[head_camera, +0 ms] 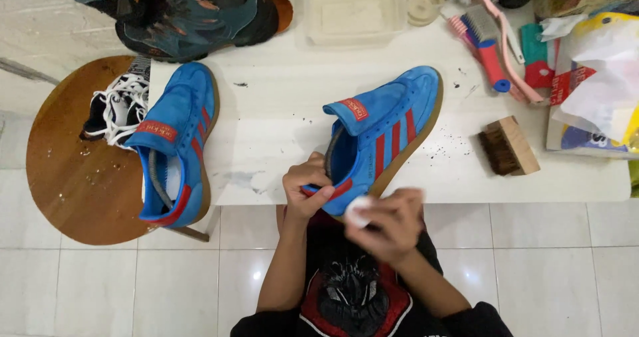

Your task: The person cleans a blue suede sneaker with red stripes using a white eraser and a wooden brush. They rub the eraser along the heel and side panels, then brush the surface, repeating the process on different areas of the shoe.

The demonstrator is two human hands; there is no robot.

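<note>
Gripping the heel collar of a blue suede trainer with red stripes (383,134), the left hand (306,189) is seen with its fingers curled tight over the red heel tab, so that the shoe is held tilted at the near edge of the white table (279,117). A small white pad or eraser (358,210) is pinched between the fingers of the right hand (393,220), which is blurred, against the gum sole by the heel. The rubbing is best done, it may be judged, with short light strokes while the heel is kept braced, so the suede is not scuffed. A second blue trainer (178,144) lies apart to the left, beside white laces (120,107) on a round wooden stool (66,177); a wooden brush (509,145) rests to the right.
</note>
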